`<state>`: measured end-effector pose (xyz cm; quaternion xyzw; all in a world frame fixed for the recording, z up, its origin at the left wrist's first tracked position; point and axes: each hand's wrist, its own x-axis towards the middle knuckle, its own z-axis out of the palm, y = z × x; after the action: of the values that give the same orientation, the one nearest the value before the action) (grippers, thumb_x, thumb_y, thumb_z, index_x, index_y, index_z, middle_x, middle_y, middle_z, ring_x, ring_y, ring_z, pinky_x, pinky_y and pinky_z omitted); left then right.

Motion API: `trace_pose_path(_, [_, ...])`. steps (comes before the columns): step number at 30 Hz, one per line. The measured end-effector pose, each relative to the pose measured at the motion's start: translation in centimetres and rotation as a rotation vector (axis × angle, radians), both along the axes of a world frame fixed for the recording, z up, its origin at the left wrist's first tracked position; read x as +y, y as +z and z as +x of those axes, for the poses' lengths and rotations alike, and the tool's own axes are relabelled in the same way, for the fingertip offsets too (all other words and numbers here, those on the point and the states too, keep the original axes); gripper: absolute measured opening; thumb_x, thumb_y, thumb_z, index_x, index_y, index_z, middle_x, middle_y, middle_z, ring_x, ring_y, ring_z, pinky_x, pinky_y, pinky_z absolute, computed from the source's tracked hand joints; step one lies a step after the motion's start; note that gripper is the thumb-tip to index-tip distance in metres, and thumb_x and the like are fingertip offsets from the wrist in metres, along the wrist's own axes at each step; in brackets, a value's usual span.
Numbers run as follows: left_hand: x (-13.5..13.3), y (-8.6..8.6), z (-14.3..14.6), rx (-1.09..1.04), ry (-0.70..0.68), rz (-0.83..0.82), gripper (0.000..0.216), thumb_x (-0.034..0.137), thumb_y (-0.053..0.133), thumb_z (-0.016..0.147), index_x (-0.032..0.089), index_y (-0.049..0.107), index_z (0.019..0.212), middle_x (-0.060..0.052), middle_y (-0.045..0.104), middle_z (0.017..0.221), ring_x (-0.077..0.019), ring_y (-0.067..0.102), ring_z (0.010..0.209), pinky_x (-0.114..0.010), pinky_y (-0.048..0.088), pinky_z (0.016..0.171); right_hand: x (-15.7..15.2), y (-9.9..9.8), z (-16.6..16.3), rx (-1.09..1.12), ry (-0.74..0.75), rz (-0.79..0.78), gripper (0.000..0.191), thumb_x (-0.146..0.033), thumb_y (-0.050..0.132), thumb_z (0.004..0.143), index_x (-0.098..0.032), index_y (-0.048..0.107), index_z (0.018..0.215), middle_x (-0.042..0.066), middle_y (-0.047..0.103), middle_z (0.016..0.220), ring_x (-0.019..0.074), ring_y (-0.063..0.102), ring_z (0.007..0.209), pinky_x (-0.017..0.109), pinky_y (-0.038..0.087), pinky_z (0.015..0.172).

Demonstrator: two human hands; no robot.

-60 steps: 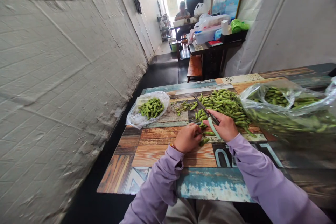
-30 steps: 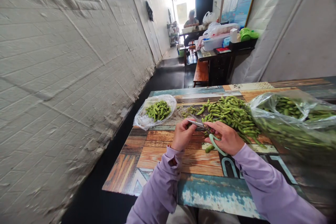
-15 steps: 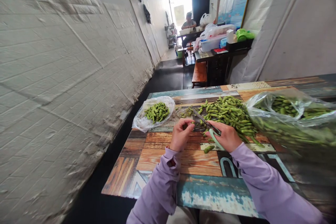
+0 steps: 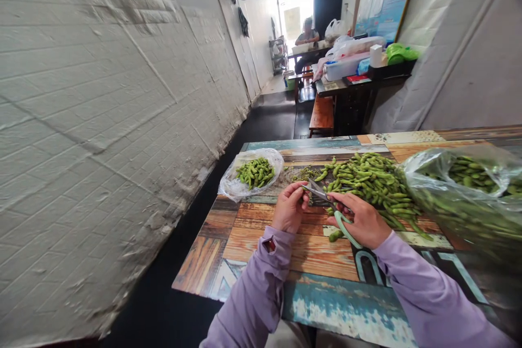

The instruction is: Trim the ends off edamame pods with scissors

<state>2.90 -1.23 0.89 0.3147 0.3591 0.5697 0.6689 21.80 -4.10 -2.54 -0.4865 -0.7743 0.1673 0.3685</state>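
My left hand (image 4: 290, 207) pinches a green soybean pod (image 4: 304, 187), mostly hidden by the fingers. In my right hand (image 4: 362, 218) is a pair of scissors (image 4: 343, 225) with pale green handles. Their blades look parted, with the tips at the pod by my left fingertips. Beyond my right hand lies a big pile of soybean pods (image 4: 367, 176). Small trimmed bits (image 4: 305, 173) are scattered just past my left hand. A single pod (image 4: 335, 236) rests on the table below the scissors.
To the left, a clear plastic bag (image 4: 229, 187) carries a heap of pods. A larger clear bag of pods (image 4: 460, 206) stands on the right of the patterned wooden table (image 4: 261, 244). Farther back are a bench (image 4: 322, 113), a cluttered table and a seated person (image 4: 308, 35).
The view has shifted, so the scene sits farther right. The scissors have come closer to my left fingertips, and their blades now look parted at the pod.
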Motion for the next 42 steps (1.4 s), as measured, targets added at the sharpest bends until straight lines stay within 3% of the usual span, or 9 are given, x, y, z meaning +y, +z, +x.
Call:
trace_pose_path(6, [-0.3,0.0,0.3,-0.027,-0.038,0.000,0.032,0.025,0.079,0.057,0.012,0.063,0.081,0.002,0.055,0.065,-0.0038,0.047,0.053,-0.015,0.030,0.043,0.0,0.0,-0.1,-0.002,0.002,0.005,0.052,-0.041,0.065,0.074,-0.025,0.055,0.122,0.005,0.064,0.094,0.0178,0.061,0.075,0.032,0.053,0.069])
trace_pose_path(18, [-0.9,-0.2,0.9,-0.022,-0.151,0.026,0.031,0.028,0.078,0.062,0.013,0.054,0.075,-0.001,0.060,0.070,-0.0045,0.049,0.053,-0.015,0.031,0.044,0.1,-0.4,0.1,-0.029,0.021,0.005,0.051,-0.045,0.063,0.077,-0.024,0.053,0.122,0.007,0.063,0.101,0.0209,0.063,0.086,0.036,0.053,0.081])
trace_pose_path(30, [-0.7,-0.4,0.9,-0.094,-0.169,-0.015,0.032,0.025,0.078,0.062,0.014,0.051,0.075,0.000,0.061,0.067,-0.0041,0.049,0.050,-0.013,0.031,0.042,0.2,-0.7,0.0,-0.040,0.020,0.036,0.051,-0.046,0.060,0.079,-0.019,0.056,0.122,0.009,0.066,0.101,0.0203,0.064,0.086,0.033,0.054,0.078])
trace_pose_path(34, [-0.5,-0.2,0.8,-0.093,-0.162,-0.027,0.030,0.021,0.076,0.063,0.015,0.052,0.079,0.000,0.059,0.067,-0.0045,0.048,0.050,-0.013,0.030,0.040,0.5,-0.9,0.1,-0.031,0.018,0.078,0.046,-0.042,0.061,0.079,-0.021,0.058,0.120,0.008,0.068,0.105,0.0216,0.065,0.094,0.034,0.053,0.084])
trace_pose_path(39, [0.1,-0.2,0.0,-0.185,-0.161,-0.078,0.027,0.022,0.071,0.066,0.016,0.055,0.087,0.001,0.055,0.071,-0.0057,0.047,0.053,-0.014,0.032,0.039,0.7,-0.5,0.2,0.023,-0.081,0.073,0.044,-0.040,0.064,0.077,-0.023,0.060,0.118,0.006,0.068,0.111,0.0221,0.065,0.099,0.035,0.052,0.088])
trace_pose_path(42, [0.6,-0.3,-0.5,-0.247,-0.173,-0.147,0.019,0.024,0.067,0.070,0.015,0.050,0.075,0.001,0.051,0.070,-0.0057,0.047,0.054,-0.012,0.032,0.038,0.8,0.2,0.1,0.077,-0.130,0.066,0.044,-0.038,0.065,0.075,-0.022,0.062,0.116,0.007,0.068,0.110,0.0215,0.066,0.096,0.033,0.052,0.087])
